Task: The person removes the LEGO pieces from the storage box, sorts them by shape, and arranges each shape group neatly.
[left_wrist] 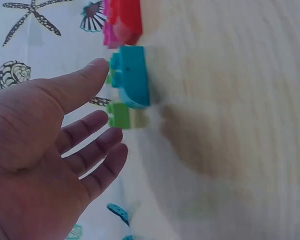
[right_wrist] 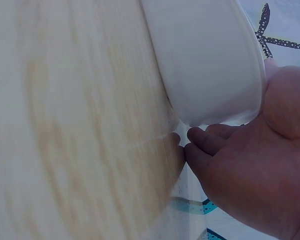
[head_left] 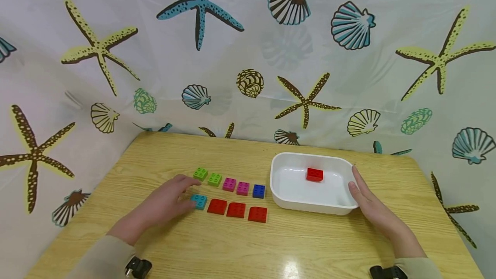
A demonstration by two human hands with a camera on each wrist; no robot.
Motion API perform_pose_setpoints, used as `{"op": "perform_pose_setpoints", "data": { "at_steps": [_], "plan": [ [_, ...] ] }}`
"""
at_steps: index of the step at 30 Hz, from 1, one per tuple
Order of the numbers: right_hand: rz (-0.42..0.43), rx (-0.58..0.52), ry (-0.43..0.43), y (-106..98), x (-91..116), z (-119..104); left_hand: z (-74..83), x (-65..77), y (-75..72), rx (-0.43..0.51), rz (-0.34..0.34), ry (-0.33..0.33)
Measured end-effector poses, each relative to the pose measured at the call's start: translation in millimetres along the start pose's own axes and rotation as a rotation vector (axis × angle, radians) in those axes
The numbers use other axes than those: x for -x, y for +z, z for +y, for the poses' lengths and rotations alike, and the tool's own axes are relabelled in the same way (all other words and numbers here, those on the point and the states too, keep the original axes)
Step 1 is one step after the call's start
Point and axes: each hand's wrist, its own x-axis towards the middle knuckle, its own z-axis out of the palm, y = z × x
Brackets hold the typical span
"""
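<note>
My left hand (head_left: 166, 199) reaches over the left end of two rows of toy building bricks, its thumb and fingers apart. Its thumb tip is right at a teal brick (head_left: 199, 202), which has a rounded side in the left wrist view. The forefinger extends close to a lime green brick (head_left: 200, 174) in the back row. At the right, my right hand (head_left: 373, 210) holds the end of a white tray (head_left: 302, 205), thumb over the rim and fingers along the outer wall (right_wrist: 210, 65). A red brick (head_left: 314, 175) lies inside the tray.
Right of the teal brick, the front row has three red bricks (head_left: 236, 210). The back row continues with another lime green brick (head_left: 215, 179), two pink bricks (head_left: 229, 184) and a blue brick (head_left: 258, 191) near the tray. A cloth (head_left: 232, 55) printed with starfish and shells hangs behind the wooden table (head_left: 232, 249).
</note>
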Motion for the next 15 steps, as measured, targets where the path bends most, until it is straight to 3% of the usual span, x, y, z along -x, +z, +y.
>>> {"op": "perform_pose_setpoints", "data": {
  "at_steps": [6,15],
  "plan": [
    [0.001,-0.006,-0.002,-1,0,0,25.8,-14.1,-6.9,-0.055,0.063,0.017],
    [0.004,0.018,0.005,-2,0,0,61.3,-28.7,-11.4,-0.083,0.080,0.056]
  ]
}}
